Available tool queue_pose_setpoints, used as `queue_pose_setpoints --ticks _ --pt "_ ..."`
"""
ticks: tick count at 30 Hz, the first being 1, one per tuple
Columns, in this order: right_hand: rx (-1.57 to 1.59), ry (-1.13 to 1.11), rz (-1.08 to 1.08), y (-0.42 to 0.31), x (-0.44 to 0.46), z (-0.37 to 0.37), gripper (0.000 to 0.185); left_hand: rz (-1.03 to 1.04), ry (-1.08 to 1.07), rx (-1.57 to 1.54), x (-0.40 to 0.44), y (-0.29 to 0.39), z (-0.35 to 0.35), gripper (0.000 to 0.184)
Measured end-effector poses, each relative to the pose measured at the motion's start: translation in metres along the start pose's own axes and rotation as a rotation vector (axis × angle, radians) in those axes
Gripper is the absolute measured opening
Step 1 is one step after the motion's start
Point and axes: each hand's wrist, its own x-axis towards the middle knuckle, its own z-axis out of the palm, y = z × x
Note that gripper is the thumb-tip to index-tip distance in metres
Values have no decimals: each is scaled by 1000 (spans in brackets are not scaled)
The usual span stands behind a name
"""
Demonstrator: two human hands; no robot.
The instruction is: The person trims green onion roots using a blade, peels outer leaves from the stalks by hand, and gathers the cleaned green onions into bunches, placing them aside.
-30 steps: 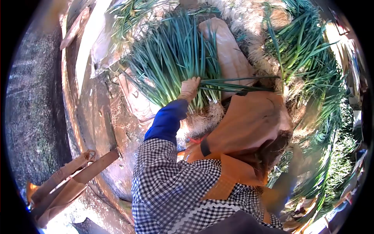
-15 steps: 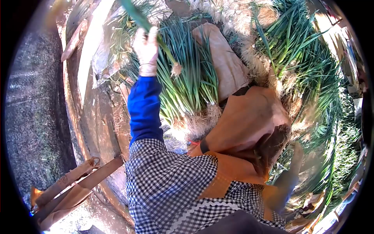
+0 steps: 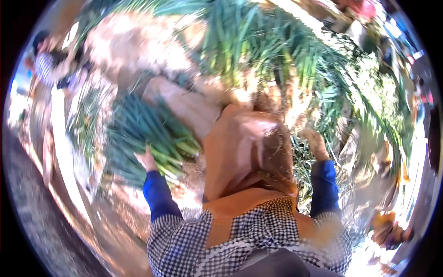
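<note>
Left of the brown apron (image 3: 244,152), I see the green onion bundle (image 3: 143,124), the left hand (image 3: 146,160) at its near edge, the right hand (image 3: 314,141) well apart; I can't tell whether either grips.

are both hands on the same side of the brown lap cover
No, the brown lap cover lies between them, with the left hand by the green onions on one side and the right hand on the other.
</note>
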Motion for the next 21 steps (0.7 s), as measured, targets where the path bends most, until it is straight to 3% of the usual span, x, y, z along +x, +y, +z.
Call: queue_pose_setpoints --ticks 2,3,4,5,6,7,8,9,10,12,14,15,16,17,18,20,21 --pt "213 90 -33 -52 5 -6 23 89 -77 161 -31 17 12 80" --pt "275 230 -64 -32 27 -6 26 187 -143 -1 -41 25 17 74" --pt "-64 201 -57 -39 45 -21 26 280 -210 -158 -52 36 25 67" --pt "-106 371 17 -40 69 -15 27 372 -221 -168 -79 80 14 54" --pt "-135 435 -106 -37 102 -12 33 530 -207 -191 -87 96 20 46" --pt "-174 554 -128 -43 129 -7 40 512 -352 -403 -109 135 15 42" --pt "-215 531 -132 -35 163 -4 41 487 -496 -610 -135 179 5 38" --pt "-456 655 -183 -33 196 5 45 517 -557 -655 -153 209 5 35" --pt "-377 480 -4 -22 228 10 46 548 -617 -699 -171 236 5 32" --pt "-435 381 -17 -30 258 3 40 651 -764 -663 -209 289 -1 29" --pt "-561 162 3 -34 273 -3 30 484 -981 -825 -246 324 3 27" --pt "-350 370 -134 -47 240 -20 26 475 -1079 -800 -258 334 7 26" --pt "-296 372 -152 -67 209 -43 26 449 -1170 -708 -269 341 7 25" --pt "-348 397 -178 -103 158 -67 34 357 -1266 -840 -286 344 15 27" --pt "-258 462 -112 -131 113 -79 29 255 -1361 -971 -306 348 25 29" --pt "-333 546 54 -117 58 -79 25 207 -1478 -856 -345 357 42 31" --pt "-402 525 19 -101 31 -66 25 -42 -1587 -911 -371 353 54 32"
